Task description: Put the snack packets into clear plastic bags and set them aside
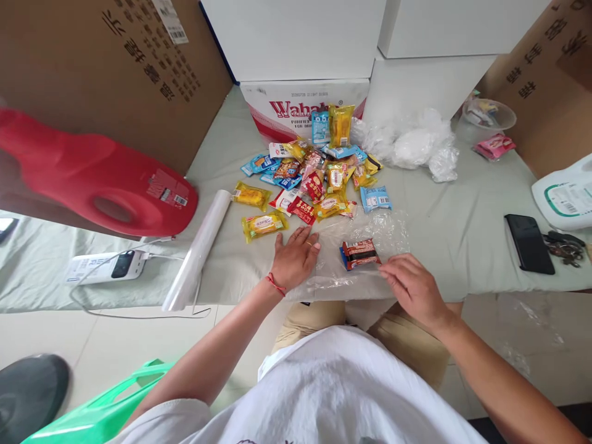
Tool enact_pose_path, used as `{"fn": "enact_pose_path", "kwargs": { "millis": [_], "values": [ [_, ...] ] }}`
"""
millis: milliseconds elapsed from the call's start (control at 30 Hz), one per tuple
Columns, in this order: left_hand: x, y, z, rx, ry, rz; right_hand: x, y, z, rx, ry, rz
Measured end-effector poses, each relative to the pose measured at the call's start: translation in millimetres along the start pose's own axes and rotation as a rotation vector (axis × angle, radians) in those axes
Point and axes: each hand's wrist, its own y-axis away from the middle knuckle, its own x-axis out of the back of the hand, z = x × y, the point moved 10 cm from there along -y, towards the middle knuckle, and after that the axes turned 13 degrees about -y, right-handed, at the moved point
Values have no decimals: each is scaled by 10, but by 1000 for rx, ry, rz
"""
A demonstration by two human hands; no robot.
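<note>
My left hand point(296, 258) lies flat, fingers spread, at the left edge of a clear plastic bag point(330, 274) on the cloth-covered table. My right hand point(414, 287) pinches at the bag's right side with thumb and fingertips together, just right of a brown snack packet point(361, 254). A blue packet edge point(343, 259) shows beneath the brown one; both rest on or inside the bag, I cannot tell which. Beyond my left hand spreads a pile of wrapped snacks, with a yellow packet point(264, 226) and a red packet point(302, 211) nearest to it.
A plastic roll point(198, 250), a power bank point(106, 266) with a cable and a red jug point(102, 179) stand or lie left. Crumpled plastic bags point(411, 145), a phone point(528, 243), keys point(567, 246) and a white bottle point(567, 194) are right. Boxes point(300, 37) line the back.
</note>
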Motion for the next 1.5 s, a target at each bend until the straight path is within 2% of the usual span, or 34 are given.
{"fn": "enact_pose_path", "kwargs": {
  "millis": [100, 200, 300, 367, 433, 500, 567, 600, 700, 767, 867, 967, 1100, 1233, 1300, 1400, 1433, 1500],
  "values": [
    [69, -57, -79, -3, 48, -19, 193, -229, 128, -105, 0, 19],
    [107, -118, -116, -41, 64, -5, 237, -356, 394, -235, 2, 40],
    [102, -170, -127, -88, 54, 32, 131, -433, 708, -324, -1, 32],
    [100, -174, -121, -118, 49, 72, -19, -465, 893, -369, -3, -27],
    [151, -115, -110, -136, 74, 159, -161, -473, 1025, -409, 18, -88],
    [251, 37, -99, -131, 118, 294, -231, -470, 1072, -426, 62, -102],
    [313, 267, 8, -183, 141, 408, -251, -469, 1043, -413, 107, -94],
    [310, 391, 124, -254, 139, 437, -257, -469, 1015, -403, 130, -95],
    [178, 703, 601, -551, 94, 421, -293, -471, 943, -397, 195, -150],
    [102, 755, 827, -648, 50, 401, -319, -472, 921, -415, 237, -203],
    [167, 581, 946, -611, 17, 413, -345, -476, 881, -424, 293, -259],
    [354, 366, 991, -588, 16, 405, -352, -487, 770, -363, 295, -251],
    [533, 189, 1037, -661, 37, 334, -334, -460, 542, -218, 241, -221],
    [546, 80, 884, -677, 61, 250, -283, -300, 218, -3, 97, -283],
    [499, 79, 758, -677, 66, 198, -253, -159, 102, 45, 14, -353],
    [417, 132, 591, -668, 135, 127, -276, 31, 82, -35, -128, -502],
    [395, 140, 540, -641, 168, 118, -270, 52, 125, -91, -160, -514],
    [346, 111, 431, -523, 230, 118, -172, -15, 287, -200, -138, -414]
  ]
}}
